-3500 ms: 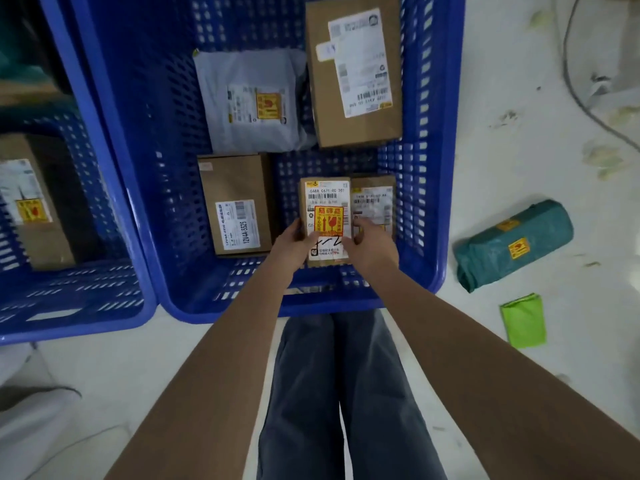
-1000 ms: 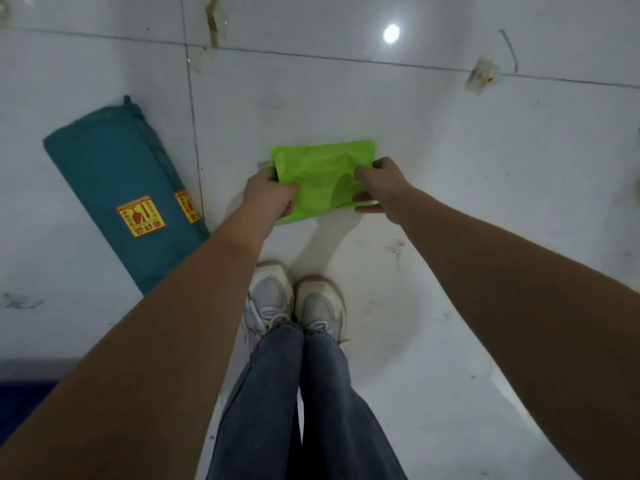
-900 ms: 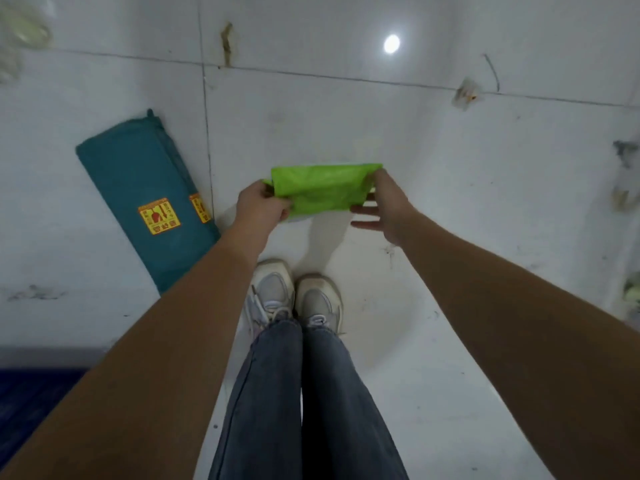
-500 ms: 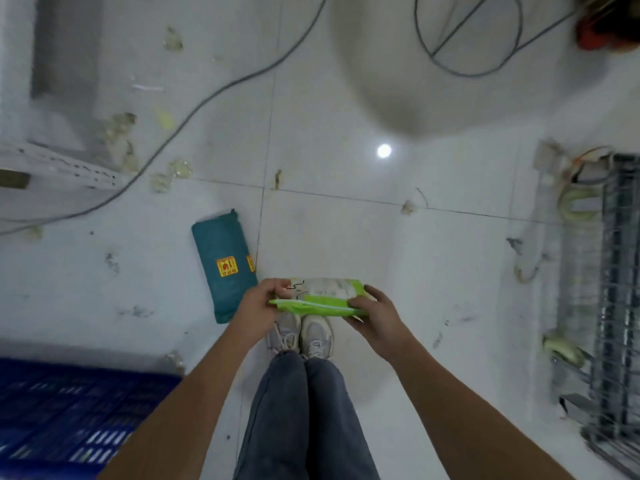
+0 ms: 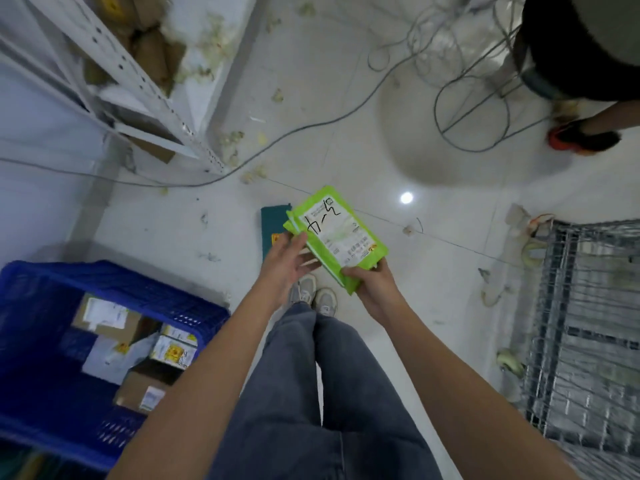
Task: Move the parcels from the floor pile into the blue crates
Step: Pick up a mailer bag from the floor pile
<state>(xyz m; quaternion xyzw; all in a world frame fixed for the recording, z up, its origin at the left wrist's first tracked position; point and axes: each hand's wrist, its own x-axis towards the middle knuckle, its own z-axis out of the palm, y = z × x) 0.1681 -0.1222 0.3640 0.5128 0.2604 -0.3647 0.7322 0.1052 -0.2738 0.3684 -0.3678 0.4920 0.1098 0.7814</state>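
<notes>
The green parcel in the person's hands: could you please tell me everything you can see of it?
The green parcel is a flat, bright lime-green mailer that looks like soft plastic film, creased along its edges. A white shipping label with black handwritten strokes and small print covers most of its upturned face. It is held in the air above the white tiled floor, tilted, in front of the person's shoes. The right hand grips its near corner; the left hand, fingers straight, touches its left edge. It partly hides a teal parcel behind.

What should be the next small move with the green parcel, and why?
Probably swing the green parcel left and down toward the blue crate. The right hand grips its near end, label up, above the floor, while the left hand lies open beside it. The crate stands at lower left, and already holds boxes.
</notes>
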